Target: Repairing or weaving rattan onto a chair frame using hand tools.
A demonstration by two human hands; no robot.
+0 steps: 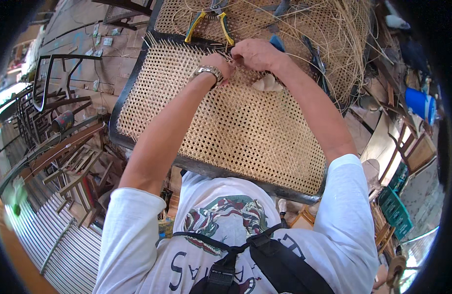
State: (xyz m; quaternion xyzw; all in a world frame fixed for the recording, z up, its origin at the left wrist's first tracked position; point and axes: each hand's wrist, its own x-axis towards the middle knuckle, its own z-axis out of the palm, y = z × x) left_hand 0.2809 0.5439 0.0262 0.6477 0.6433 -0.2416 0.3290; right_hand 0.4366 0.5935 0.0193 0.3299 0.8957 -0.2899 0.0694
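Note:
A woven cane panel (245,132) in a dark frame (206,169) lies in front of me, with cut strand ends sticking up along its far edge. My left hand (217,66), with a metal watch on the wrist, is closed low over the weave near that edge. Beside it my right hand (255,53) has its fingers pinched together at the dark rail. Whatever is between the fingers of either hand is too small or hidden to name. Just beyond them lie pliers (209,24) with yellow and green handles. A pale crumpled scrap (267,83) rests under my right forearm.
Loose cane strands (341,44) tangle over a second woven section at the far right. A blue piece (277,42) and a dark tool (314,56) lie near my right hand. Chair frames (64,83) stand at left; a blue container (420,104) is at right.

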